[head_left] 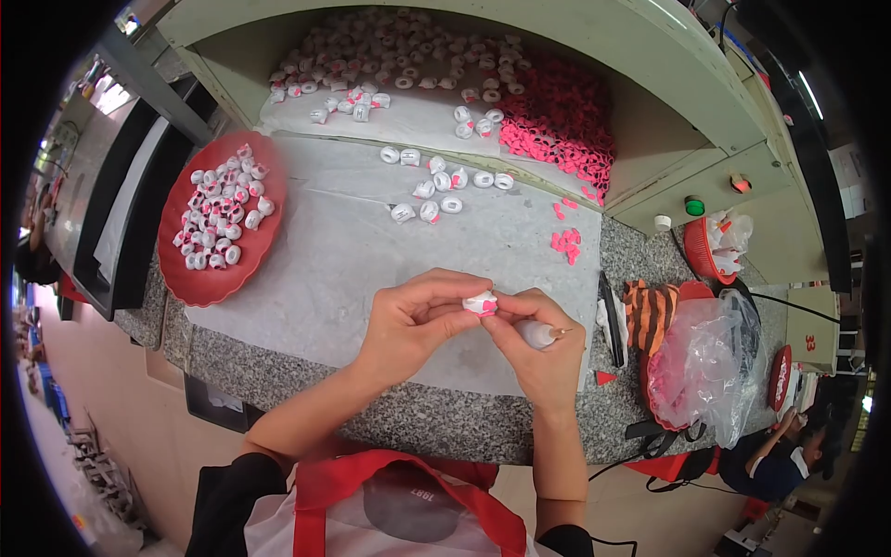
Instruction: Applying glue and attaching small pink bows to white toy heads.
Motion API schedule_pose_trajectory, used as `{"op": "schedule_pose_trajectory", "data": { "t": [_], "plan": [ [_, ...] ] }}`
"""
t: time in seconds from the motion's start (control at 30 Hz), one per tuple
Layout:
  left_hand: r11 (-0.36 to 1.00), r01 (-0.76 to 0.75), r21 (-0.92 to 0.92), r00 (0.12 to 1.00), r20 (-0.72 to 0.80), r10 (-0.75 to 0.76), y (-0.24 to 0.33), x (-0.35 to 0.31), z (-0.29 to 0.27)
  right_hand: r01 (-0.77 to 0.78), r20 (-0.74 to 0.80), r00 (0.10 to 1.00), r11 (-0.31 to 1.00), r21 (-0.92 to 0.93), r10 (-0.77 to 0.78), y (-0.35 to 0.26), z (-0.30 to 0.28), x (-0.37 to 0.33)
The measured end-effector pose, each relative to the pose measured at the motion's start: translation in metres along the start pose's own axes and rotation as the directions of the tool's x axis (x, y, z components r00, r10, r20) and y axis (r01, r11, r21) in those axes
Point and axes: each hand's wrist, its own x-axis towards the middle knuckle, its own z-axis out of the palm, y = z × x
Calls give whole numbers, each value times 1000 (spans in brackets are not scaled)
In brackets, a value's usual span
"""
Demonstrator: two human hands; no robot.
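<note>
Over the near part of a paper-covered worktop (325, 306), my left hand (408, 320) pinches a small white piece with pink patches (480, 304) between thumb and fingers. My right hand (543, 362) meets it there, thumb and forefinger on the piece's other side. Tucked in the right hand is a small whitish bottle (535, 332) with a thin metal tip pointing right. Beyond my hands several similar white pieces (452, 204) lie on the paper. Small flat pink pieces (566, 244) lie to their right.
A red oval tray (169, 265) of white pieces stands at the left. The shelf behind holds heaped white pieces (371, 56) and pink pieces (561, 121). To the right are a striped cloth (650, 311), clear plastic bags (710, 362) and a red basket (703, 251). A person (775, 459) sits far right.
</note>
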Motion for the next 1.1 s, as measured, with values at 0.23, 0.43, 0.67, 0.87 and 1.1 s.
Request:
{"op": "schedule_pose_trajectory", "data": {
  "t": [0.23,0.43,0.67,0.87,1.1],
  "plan": [
    [998,62,-24,998,-17,-63,1,1,2,51,-49,998,999,13,-50,-1,7,-1],
    [998,54,-26,998,-31,-55,-1,-1,1,186,-14,982,980,-70,-187,5,4,1],
    [987,135,-83,989,-56,-139,-4,-1,-2,54,-15,998,996,-66,-55,3,6,-2],
    [924,276,-264,956,-28,-293,-10,3,-4,50,13,999,998,-48,-49,3,-2,-1],
    [810,435,-393,885,22,-465,-13,4,-8,-137,-374,908,711,-690,-188,25,-83,-13]
  ]
}}
